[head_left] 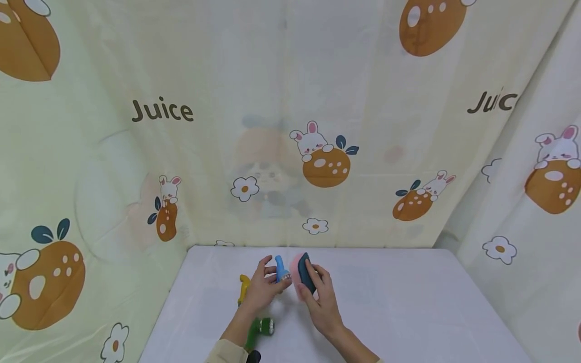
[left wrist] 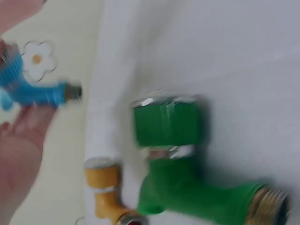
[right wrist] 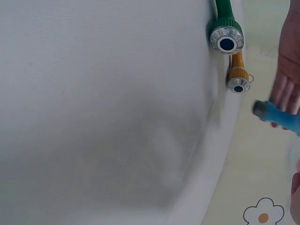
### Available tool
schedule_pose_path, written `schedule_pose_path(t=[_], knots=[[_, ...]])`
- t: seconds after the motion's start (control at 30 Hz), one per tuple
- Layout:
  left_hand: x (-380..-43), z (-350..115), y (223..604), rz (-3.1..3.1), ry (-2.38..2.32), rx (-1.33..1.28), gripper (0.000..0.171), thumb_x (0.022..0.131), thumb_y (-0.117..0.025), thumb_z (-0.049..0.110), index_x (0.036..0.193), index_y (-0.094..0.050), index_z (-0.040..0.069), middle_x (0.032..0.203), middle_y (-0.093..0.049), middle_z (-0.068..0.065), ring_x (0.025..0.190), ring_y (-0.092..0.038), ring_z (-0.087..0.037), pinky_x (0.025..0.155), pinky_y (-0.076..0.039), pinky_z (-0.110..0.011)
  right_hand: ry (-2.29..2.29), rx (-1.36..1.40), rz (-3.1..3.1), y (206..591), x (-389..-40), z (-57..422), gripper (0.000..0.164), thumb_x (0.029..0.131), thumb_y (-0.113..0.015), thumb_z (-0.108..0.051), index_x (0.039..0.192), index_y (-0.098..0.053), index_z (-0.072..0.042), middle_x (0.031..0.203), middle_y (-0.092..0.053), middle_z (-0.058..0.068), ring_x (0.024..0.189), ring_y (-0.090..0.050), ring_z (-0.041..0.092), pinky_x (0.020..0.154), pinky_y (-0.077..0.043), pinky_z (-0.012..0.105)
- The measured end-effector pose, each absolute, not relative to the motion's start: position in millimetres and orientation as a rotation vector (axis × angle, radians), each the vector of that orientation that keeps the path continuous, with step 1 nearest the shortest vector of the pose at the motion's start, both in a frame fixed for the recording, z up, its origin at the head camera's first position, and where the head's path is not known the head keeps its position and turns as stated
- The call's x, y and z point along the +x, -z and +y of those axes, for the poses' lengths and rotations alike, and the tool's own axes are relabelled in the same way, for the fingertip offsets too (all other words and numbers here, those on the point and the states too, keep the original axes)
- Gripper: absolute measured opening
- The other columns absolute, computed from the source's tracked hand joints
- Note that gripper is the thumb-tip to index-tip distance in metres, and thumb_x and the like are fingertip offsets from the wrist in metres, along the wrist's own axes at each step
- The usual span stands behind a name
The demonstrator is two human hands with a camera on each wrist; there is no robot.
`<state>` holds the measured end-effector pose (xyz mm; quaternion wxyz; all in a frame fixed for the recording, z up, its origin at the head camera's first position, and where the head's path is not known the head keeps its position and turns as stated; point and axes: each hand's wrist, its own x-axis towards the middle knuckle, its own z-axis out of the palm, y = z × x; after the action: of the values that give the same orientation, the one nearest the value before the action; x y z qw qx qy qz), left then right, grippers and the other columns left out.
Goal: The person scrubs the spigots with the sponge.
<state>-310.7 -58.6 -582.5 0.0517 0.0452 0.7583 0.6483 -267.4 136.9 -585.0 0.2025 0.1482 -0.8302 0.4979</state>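
My left hand (head_left: pixel 262 290) holds a blue angled tool (head_left: pixel 280 269) between thumb and fingers, above the table. The tool has a round, silver-rimmed head, and in the left wrist view its narrow end (left wrist: pixel 47 93) is tipped with dark metal. My right hand (head_left: pixel 324 305) grips a sponge-like block, pink (head_left: pixel 295 272) on one side and dark teal (head_left: pixel 305 272) on the other. The block stands close to the blue tool's head; whether they touch, I cannot tell. In the right wrist view the block is out of sight.
A green angled tool (head_left: pixel 254 333) lies on the white table (head_left: pixel 399 302), partly behind my left forearm. Beyond it lies a similar yellow one (head_left: pixel 244 287). In the left wrist view the green tool (left wrist: pixel 168 122) shows a threaded metal end. A patterned curtain (head_left: pixel 218 151) hangs behind the table.
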Motion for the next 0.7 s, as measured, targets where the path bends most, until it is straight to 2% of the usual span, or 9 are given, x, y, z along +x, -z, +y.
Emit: schedule_pose_path(t=[0.13, 0.3, 0.43, 0.53, 0.7], knots=[[-312.0, -73.2, 569.1, 2.064, -2.136, 0.218, 0.101, 0.083, -0.09, 0.028, 0.164, -0.03, 0.024, 0.141, -0.057, -0.015, 0.131, -0.064, -0.033, 0.1, -0.058, -0.039, -1.461, 0.507, -2.252, 580.4, -265.7, 134.4, 0.056, 0.105, -0.061, -0.017, 0.158, -0.046, -0.024, 0.156, -0.045, 0.006, 0.135, -0.05, 0.022, 0.108, -0.05, 0.031], [-310.4, -83.8, 560.4, 1.949, -2.148, 0.384, 0.093, 0.086, -0.087, 0.015, 0.163, -0.035, 0.02, 0.138, -0.054, -0.016, 0.129, -0.062, -0.026, 0.099, -0.058, -0.031, -1.447, 0.716, -2.129, 575.8, -261.9, 127.9, 0.057, 0.1, -0.063, -0.004, 0.155, -0.049, -0.012, 0.156, -0.045, 0.011, 0.132, -0.052, 0.022, 0.106, -0.05, 0.022], [-308.5, -88.3, 558.0, 1.925, -2.135, 0.437, 0.089, 0.086, -0.086, 0.012, 0.16, -0.04, 0.02, 0.138, -0.053, -0.013, 0.13, -0.061, -0.022, 0.098, -0.058, -0.029, -1.389, 0.809, -2.081, 572.5, -259.8, 123.4, 0.058, 0.097, -0.064, 0.001, 0.153, -0.051, -0.006, 0.155, -0.046, 0.016, 0.131, -0.05, 0.021, 0.104, -0.049, 0.021], [-306.9, -90.6, 555.7, 1.934, -2.125, 0.447, 0.088, 0.084, -0.088, 0.015, 0.159, -0.042, 0.021, 0.138, -0.054, -0.011, 0.129, -0.061, -0.021, 0.097, -0.058, -0.028, -1.348, 0.824, -2.082, 570.2, -258.8, 122.1, 0.058, 0.097, -0.063, 0.001, 0.153, -0.051, -0.007, 0.155, -0.045, 0.017, 0.133, -0.049, 0.021, 0.105, -0.048, 0.022], [-305.1, -92.0, 551.0, 1.955, -2.093, 0.48, 0.087, 0.084, -0.089, 0.017, 0.159, -0.044, 0.015, 0.135, -0.06, -0.014, 0.121, -0.064, -0.021, 0.092, -0.059, -0.028, -1.303, 0.832, -2.102, 569.1, -259.4, 121.9, 0.057, 0.098, -0.062, -0.001, 0.154, -0.051, -0.008, 0.155, -0.044, 0.018, 0.136, -0.046, 0.026, 0.109, -0.046, 0.025]])
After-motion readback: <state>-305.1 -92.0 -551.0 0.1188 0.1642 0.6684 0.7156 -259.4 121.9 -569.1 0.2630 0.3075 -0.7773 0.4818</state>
